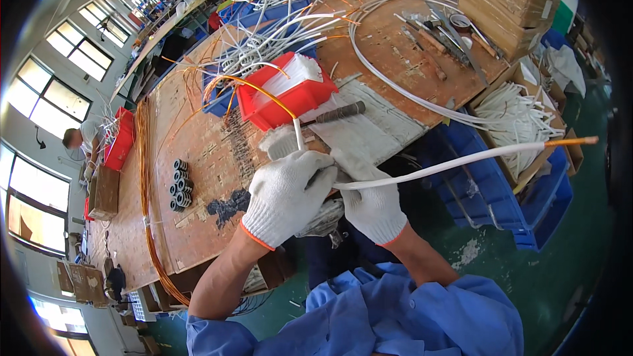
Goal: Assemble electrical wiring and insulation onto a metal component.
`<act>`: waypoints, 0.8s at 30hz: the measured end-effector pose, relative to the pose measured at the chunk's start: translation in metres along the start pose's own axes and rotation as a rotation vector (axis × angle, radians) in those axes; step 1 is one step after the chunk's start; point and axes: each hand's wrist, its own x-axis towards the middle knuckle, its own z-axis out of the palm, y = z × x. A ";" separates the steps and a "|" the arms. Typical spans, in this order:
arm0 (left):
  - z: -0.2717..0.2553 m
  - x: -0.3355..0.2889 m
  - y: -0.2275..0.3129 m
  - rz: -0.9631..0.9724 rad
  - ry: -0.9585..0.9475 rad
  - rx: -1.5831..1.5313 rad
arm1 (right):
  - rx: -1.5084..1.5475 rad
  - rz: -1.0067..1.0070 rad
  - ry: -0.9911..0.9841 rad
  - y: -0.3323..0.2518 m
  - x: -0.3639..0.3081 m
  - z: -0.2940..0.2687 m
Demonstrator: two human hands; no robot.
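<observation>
Both my hands wear white knitted gloves and meet near the table's front edge. My left hand is closed, knuckles up, around an orange wire in a white sleeve; a white sleeve end with orange wire rises behind it. Close beside it, my right hand is closed on a thick white-sleeved cable. This cable reaches far to the right and ends in a bare orange tip. My fingers hide how the two lengths meet. Beneath the hands a greyish tool or fixture shows only in part.
Ahead stands a red bin of white pieces, with a dark-handled tool before it. Blue bins of cables lie behind. Black rings sit left, hand tools far right. A blue crate stands right; a person works far left.
</observation>
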 end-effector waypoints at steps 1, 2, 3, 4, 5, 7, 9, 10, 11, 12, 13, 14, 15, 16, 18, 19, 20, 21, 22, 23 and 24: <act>-0.001 0.001 -0.001 -0.008 -0.016 0.012 | -0.046 -0.019 -0.001 0.001 0.001 -0.001; -0.001 0.002 -0.002 0.007 -0.006 0.028 | -0.092 -0.039 -0.002 0.001 0.002 -0.002; -0.002 0.001 -0.004 0.021 -0.001 0.044 | -0.136 -0.054 -0.002 0.001 0.002 -0.004; -0.003 0.002 -0.006 0.034 0.004 0.061 | -0.207 -0.055 -0.040 0.001 0.003 -0.004; -0.004 0.003 -0.008 0.021 -0.030 0.127 | -0.277 -0.057 -0.078 0.001 0.007 -0.005; 0.000 0.009 -0.011 0.017 -0.122 0.233 | -0.525 -0.019 0.111 0.039 0.009 -0.004; 0.004 0.003 -0.020 0.092 -0.091 0.176 | -0.341 0.186 0.222 0.080 -0.003 -0.005; 0.007 0.000 -0.028 0.113 -0.074 0.151 | -0.359 0.165 0.156 0.084 -0.013 -0.005; 0.006 -0.001 -0.033 0.136 -0.040 0.125 | -0.274 0.253 0.094 0.082 -0.024 -0.008; 0.003 -0.001 -0.037 0.155 -0.014 0.098 | -0.187 0.352 0.033 0.068 -0.031 -0.012; -0.004 -0.001 -0.036 0.014 -0.130 0.050 | -0.090 0.351 -0.017 0.043 -0.031 -0.016; -0.001 0.006 -0.044 -0.004 -0.154 -0.017 | -0.009 0.343 -0.051 0.014 -0.028 -0.025; -0.002 0.014 -0.046 -0.023 -0.173 -0.075 | 0.110 0.283 -0.016 0.008 -0.029 -0.022; 0.001 0.022 -0.049 -0.034 -0.187 -0.138 | 0.225 0.222 0.011 0.006 -0.032 -0.017; 0.010 0.036 -0.047 -0.194 -0.224 -0.664 | 0.486 0.171 0.040 0.001 -0.036 -0.009; 0.012 0.043 -0.049 -0.286 -0.236 -0.847 | 0.728 0.263 0.093 -0.004 -0.035 -0.005; 0.015 0.047 -0.048 -0.379 -0.247 -1.030 | 0.970 0.355 0.147 -0.013 -0.035 0.001; 0.023 0.049 -0.041 -0.466 -0.198 -1.162 | 1.217 0.445 0.202 -0.024 -0.031 0.007; 0.022 0.051 -0.041 -0.464 -0.210 -1.074 | 1.395 0.570 0.331 -0.044 -0.021 0.012; 0.021 0.056 -0.041 -0.462 -0.223 -0.986 | 1.625 0.486 0.193 -0.029 -0.026 0.016; 0.021 0.058 -0.041 -0.457 -0.237 -0.898 | 1.846 0.390 0.048 -0.012 -0.029 0.022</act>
